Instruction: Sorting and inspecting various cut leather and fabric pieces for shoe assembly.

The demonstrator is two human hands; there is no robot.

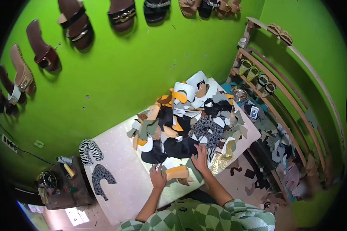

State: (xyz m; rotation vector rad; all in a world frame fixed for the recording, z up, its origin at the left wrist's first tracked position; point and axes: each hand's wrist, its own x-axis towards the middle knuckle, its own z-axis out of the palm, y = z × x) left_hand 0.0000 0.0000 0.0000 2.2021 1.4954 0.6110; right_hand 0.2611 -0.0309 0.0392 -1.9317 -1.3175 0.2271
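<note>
My left hand [157,178] rests at the front of the table, fingers spread against a small white scrap and beside a layer of orange pieces [177,173]. My right hand [199,158] has its fingers apart at the edge of a black piece [181,147], with a grey-green piece [195,171] under its wrist. Beyond both hands rises a heap of cut shoe-material scraps in white, orange, black, olive and a patterned grey piece [207,131]. A brown scrap [182,181] lies near my body.
A zebra-print piece [90,151] and a grey patterned cutout [102,181] lie on the table's [123,169] left part. Left of it stands a small dark stand [71,188] with thread spools. Sandals hang on the green wall; a wooden rack [285,81] and piled scraps [273,142] are right.
</note>
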